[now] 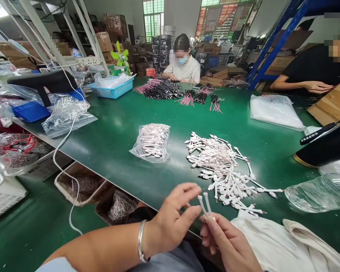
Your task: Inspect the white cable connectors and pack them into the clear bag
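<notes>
My right hand point(226, 243) pinches a small white connector cable point(205, 204) folded so both white plug ends stand upright between thumb and fingers. My left hand point(174, 221), a silver bangle on its wrist, is right beside it with fingers apart and curled toward the plug tips, thumb just under them, holding nothing. Both hands hover over the near edge of the green table point(116, 139). Just beyond them lies a loose pile of the same white connector cables point(223, 166). A clear bag packed with such cables point(153, 141) rests left of the pile.
A blue basket point(112, 90) and bundles of black and pink wires point(161, 90) lie at the far end, where a person sits working. Another person's arm rests at the far right. A clear bottle point(320, 192), white cloth point(289, 245), white bag point(274, 109) and cardboard boxes are nearby.
</notes>
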`<move>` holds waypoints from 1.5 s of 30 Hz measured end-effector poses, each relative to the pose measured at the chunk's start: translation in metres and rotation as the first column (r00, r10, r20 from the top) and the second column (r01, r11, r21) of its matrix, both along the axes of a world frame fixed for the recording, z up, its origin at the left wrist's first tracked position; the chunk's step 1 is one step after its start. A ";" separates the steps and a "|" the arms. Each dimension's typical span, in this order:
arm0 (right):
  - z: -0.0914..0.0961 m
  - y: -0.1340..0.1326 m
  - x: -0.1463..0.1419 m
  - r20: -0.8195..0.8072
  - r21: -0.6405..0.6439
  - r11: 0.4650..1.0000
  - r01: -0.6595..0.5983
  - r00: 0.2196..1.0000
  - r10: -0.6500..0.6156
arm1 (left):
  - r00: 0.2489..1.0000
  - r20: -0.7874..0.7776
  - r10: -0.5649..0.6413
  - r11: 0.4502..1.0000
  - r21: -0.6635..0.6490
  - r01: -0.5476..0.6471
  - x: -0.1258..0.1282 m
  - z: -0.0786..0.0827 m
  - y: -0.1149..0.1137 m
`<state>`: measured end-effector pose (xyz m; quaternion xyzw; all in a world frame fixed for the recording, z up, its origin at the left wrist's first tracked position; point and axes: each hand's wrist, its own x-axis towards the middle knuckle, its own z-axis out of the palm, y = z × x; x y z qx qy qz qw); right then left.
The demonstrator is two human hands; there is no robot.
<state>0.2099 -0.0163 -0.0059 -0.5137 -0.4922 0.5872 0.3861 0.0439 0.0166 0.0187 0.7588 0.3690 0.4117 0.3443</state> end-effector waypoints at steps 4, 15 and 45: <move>-0.004 0.001 0.003 0.389 0.250 0.957 -0.148 0.921 0.041 | 0.837 -0.529 0.138 0.778 0.581 0.239 -0.021 0.019 -0.001; 0.005 0.004 -0.006 0.615 0.564 0.736 -0.373 0.785 -0.074 | 0.577 -0.790 0.207 0.828 0.456 0.327 -0.055 0.051 0.028; 0.001 0.116 -0.126 0.935 0.311 0.575 -0.757 0.351 -0.044 | 0.135 -0.876 0.463 0.868 0.479 0.133 -0.101 0.029 0.150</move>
